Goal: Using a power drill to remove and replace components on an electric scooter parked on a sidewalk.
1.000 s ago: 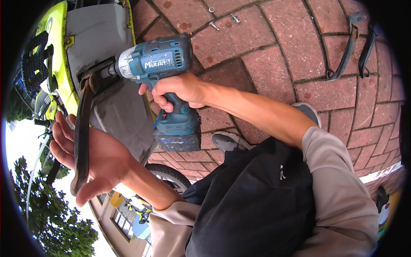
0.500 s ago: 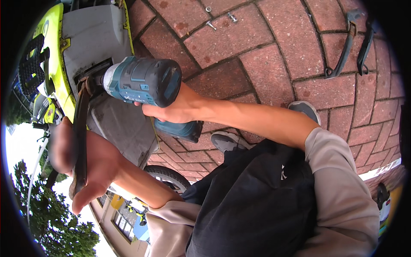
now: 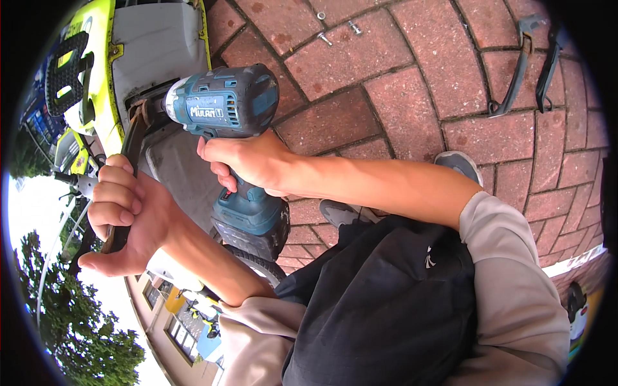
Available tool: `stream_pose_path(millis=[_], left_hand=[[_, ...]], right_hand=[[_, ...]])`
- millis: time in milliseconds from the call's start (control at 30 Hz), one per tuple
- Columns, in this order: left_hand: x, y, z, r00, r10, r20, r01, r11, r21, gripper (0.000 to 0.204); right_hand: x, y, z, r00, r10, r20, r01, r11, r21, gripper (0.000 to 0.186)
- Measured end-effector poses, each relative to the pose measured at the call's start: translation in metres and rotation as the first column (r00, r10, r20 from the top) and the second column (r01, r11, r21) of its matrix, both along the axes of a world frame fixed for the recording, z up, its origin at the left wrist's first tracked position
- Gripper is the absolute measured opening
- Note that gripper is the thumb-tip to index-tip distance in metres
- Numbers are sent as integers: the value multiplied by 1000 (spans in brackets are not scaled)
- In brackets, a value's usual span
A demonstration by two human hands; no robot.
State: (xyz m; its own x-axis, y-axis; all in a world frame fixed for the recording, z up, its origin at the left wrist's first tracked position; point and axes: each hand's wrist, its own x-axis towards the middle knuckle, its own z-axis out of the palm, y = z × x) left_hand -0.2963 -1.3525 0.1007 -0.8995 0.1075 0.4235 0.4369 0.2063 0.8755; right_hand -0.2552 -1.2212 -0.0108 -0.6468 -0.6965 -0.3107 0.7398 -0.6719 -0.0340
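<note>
My right hand [image 3: 248,159] grips a blue-and-black cordless impact driver [image 3: 222,103] by its handle. The driver's nose points left, into a recess in the grey panel [image 3: 158,38] of a yellow-green scooter [image 3: 103,83]. There it meets the rusty upper end of a dark metal bar [image 3: 133,145]; the exact contact is hidden. My left hand [image 3: 145,215] is closed around the bar's lower part, fingers curled over it and thumb stretched out along its lower end.
On the red brick paving [image 3: 412,96] lie a nut [image 3: 320,16], a bolt [image 3: 325,39] and another small fastener [image 3: 355,27]. Two dark curved brackets [image 3: 513,80] rest farther right. My shoes [image 3: 460,166] stand near the scooter's tyre [image 3: 254,260].
My left fingers, blurred and loose before, are now wrapped around the bar. The driver has rolled in my right hand, showing more of its side and its battery base.
</note>
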Motion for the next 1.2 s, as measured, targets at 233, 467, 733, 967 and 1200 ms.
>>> stream_pose_path(millis=[233,467,733,967,1200], left_hand=[[-3,10,-6,986,156,-49,-156,988,10,66],[-1,22,-1,965,249,-80,-248,969,20,67],[0,49,3,978,167,-124,-164,986,35,60],[15,125,-36,911,21,-412,-97,982,-164,34],[110,196,-246,918,-272,-288,-4,720,-694,32]], right_hand=[[-2,5,-14,997,35,-69,-31,998,55,7],[5,14,-13,974,-6,-228,40,989,144,6],[18,94,-20,956,116,-270,-69,981,179,22],[22,232,-11,958,224,-177,-132,898,420,31],[33,349,22,928,-8,-374,305,593,745,37]])
